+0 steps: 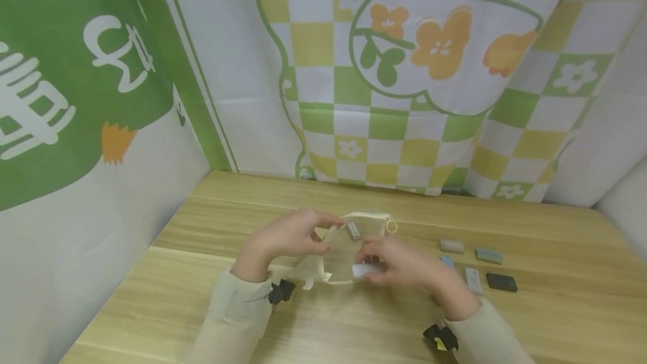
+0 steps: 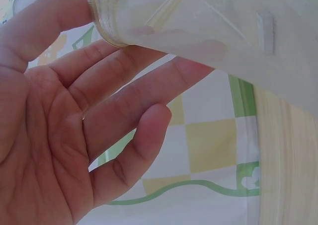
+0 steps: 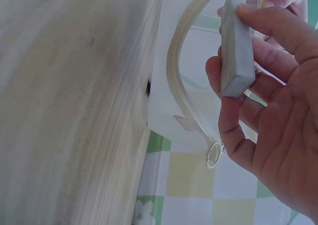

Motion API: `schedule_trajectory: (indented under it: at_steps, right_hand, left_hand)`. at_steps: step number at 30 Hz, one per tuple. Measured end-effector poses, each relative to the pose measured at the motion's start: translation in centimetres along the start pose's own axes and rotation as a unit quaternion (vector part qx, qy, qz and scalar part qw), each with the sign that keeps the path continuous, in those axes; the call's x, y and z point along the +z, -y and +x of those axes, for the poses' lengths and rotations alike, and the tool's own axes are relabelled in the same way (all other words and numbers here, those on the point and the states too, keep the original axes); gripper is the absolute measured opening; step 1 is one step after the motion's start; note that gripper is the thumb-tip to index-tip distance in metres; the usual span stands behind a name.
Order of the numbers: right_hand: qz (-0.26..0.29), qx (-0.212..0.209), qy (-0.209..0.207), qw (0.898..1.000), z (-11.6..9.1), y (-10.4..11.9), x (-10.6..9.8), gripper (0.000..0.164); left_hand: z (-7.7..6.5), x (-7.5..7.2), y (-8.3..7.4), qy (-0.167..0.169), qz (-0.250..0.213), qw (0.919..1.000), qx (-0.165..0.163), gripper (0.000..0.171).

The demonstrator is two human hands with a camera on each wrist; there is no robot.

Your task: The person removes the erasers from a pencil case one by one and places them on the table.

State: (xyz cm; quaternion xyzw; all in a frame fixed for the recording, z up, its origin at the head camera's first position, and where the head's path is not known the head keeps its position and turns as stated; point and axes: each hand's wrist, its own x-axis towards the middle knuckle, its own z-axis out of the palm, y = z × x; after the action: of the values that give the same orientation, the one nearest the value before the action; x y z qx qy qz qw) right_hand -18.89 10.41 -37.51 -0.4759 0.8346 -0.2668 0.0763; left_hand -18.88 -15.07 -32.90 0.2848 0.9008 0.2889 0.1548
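Note:
A see-through zip pouch (image 1: 340, 254) with a cream zip and a ring pull is held open above the table. My left hand (image 1: 298, 233) pinches its left edge between thumb and fingers; in the left wrist view the thumb lies on the zip edge (image 2: 107, 31) and fingers pass behind the film. My right hand (image 1: 399, 260) grips a pale grey rectangular block (image 3: 237, 53) between thumb and fingers, at the pouch's mouth. Inside the pouch lies a small pale block (image 1: 353, 231). The ring pull (image 3: 214, 154) hangs near the right hand's fingers.
Right of the hands on the wooden table (image 1: 172, 296) lie a beige block (image 1: 451, 246), a teal block (image 1: 488, 255), a blue piece (image 1: 447, 262) partly behind the right arm, a whitish block (image 1: 473, 281) and a black block (image 1: 502, 282). A patterned curtain (image 1: 354, 83) hangs behind.

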Motion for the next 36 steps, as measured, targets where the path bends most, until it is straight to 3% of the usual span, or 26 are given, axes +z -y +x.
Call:
schedule_trajectory:
  at_steps: [12, 22, 36]
  right_hand:
    - [0.004, 0.013, -0.013, 1.0, -1.3, -0.1, 0.0, 0.016]
    - [-0.022, 0.016, -0.038, 0.999, -2.9, -0.2, -0.7, 0.017]
    - [-0.008, 0.032, -0.043, 0.999, -4.4, -0.6, -1.1, 0.018]
  left_hand:
    - [0.0, 0.0, 0.0, 0.0, -0.007, 1.0, 0.006, 0.057]
    - [-0.1, 0.1, 0.0, -0.001, -0.016, 0.9999, -0.003, 0.057]
    - [0.0, 0.2, 0.0, -0.006, -0.009, 0.9999, 0.009, 0.057]
